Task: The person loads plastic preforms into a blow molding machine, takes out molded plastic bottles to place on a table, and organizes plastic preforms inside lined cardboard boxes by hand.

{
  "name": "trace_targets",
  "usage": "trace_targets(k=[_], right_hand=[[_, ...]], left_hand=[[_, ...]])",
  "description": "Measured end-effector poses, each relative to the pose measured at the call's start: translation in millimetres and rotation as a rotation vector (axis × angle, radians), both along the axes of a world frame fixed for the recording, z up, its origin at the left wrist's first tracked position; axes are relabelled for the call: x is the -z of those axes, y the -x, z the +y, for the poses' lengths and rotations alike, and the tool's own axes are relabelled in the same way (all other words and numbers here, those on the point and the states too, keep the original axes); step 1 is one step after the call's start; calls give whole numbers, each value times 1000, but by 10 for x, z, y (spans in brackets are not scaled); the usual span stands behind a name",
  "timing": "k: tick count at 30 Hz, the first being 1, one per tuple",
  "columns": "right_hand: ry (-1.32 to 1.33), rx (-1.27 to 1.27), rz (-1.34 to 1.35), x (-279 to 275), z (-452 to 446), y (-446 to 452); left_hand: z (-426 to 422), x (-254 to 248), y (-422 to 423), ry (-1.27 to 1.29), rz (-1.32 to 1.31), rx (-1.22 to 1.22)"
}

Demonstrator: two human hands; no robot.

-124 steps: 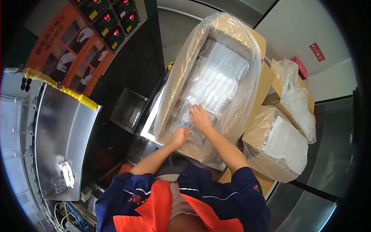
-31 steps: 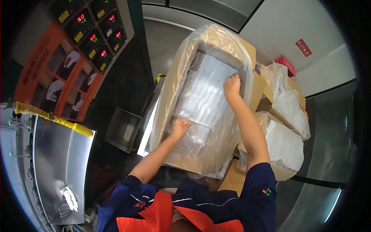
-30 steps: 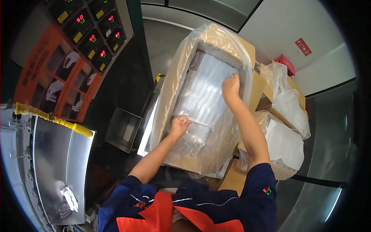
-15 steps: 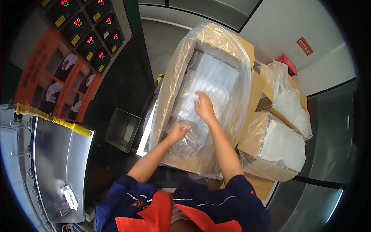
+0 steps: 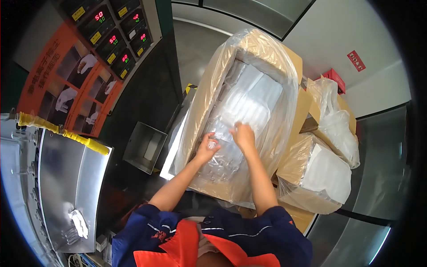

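Observation:
A large cardboard box (image 5: pixel 262 44) lined with clear plastic film stands in front of me. Inside it lies a stack of pale, film-wrapped sheets (image 5: pixel 255 89), with crumpled clear plastic (image 5: pixel 222 162) over the near part. My left hand (image 5: pixel 207 149) is over the left side of the crumpled plastic, thumb and fingers apart, with a bit of clear plastic between them. To its right, my right hand (image 5: pixel 243 135) is over the near end of the sheets, fingers curled together; what they pinch is too small to make out.
Two more film-lined boxes stand at the right, one holding white sheets (image 5: pixel 327 173), the other bunched plastic (image 5: pixel 338 129). A metal tray (image 5: pixel 144 147) is left of the large box. White gloves (image 5: pixel 78 223) lie in a steel trough (image 5: pixel 66 178) under a yellow-wrapped hose (image 5: pixel 62 131).
My right hand has come from the far right side of the box back towards my left hand, and its fingers have curled. The left hand's fingers have spread. The view has shifted slightly.

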State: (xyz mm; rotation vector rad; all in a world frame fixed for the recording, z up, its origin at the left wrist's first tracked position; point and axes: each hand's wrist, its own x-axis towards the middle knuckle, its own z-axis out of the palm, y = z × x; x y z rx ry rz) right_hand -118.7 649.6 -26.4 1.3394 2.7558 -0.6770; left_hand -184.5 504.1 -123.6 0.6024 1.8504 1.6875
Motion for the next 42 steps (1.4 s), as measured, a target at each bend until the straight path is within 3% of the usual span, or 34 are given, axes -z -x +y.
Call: trace_targets(k=[2, 6, 8, 9, 11, 13, 16, 19, 23, 25, 28, 29, 32, 34, 37, 40, 42], right_hand=[[206, -27, -23, 228, -141, -336], [338, -178, -184, 332, -215, -475], [136, -219, 34, 301, -163, -305], [35, -234, 144, 242, -134, -164], [142, -253, 413, 139, -187, 196], [82, -381, 497, 316, -275, 470], [32, -387, 333, 491, -340, 667], [186, -455, 177, 395, -229, 535], [110, -242, 58, 304, -226, 176], [162, -52, 82, 325, -198, -109], [426, -53, -3, 442, -225, -421], [412, -128, -14, 494, -260, -477], [304, -287, -68, 492, -312, -487], [160, -290, -123, 328, -353, -305], [-233, -759, 282, 508, -353, 23], [-441, -1055, 228, 605, -440, 202], [-498, -1109, 150, 703, -452, 293]], left_hand=[[-4, -79, 22, -83, -214, 117], [70, -41, -50, 17, 121, 195], [43, -148, -139, 225, 158, 195], [13, -99, -175, 195, 182, 163], [-43, 52, -258, 131, 226, 103], [-91, -41, -285, 166, 332, 79], [-113, -70, -280, 235, 456, -40], [-133, -66, -250, 337, 424, -77], [-168, -160, -199, 443, 386, -5], [-205, -198, -188, 390, 344, -63], [-202, -200, -206, 207, 349, -184], [-178, -205, -193, 122, 368, -230], [-288, -3, -142, 358, 113, 70], [-362, -45, -194, 371, 127, 86], [-453, 18, -215, 354, 257, 148], [-478, 62, -247, 257, 306, 146], [-489, -13, -228, 255, 348, 129]])
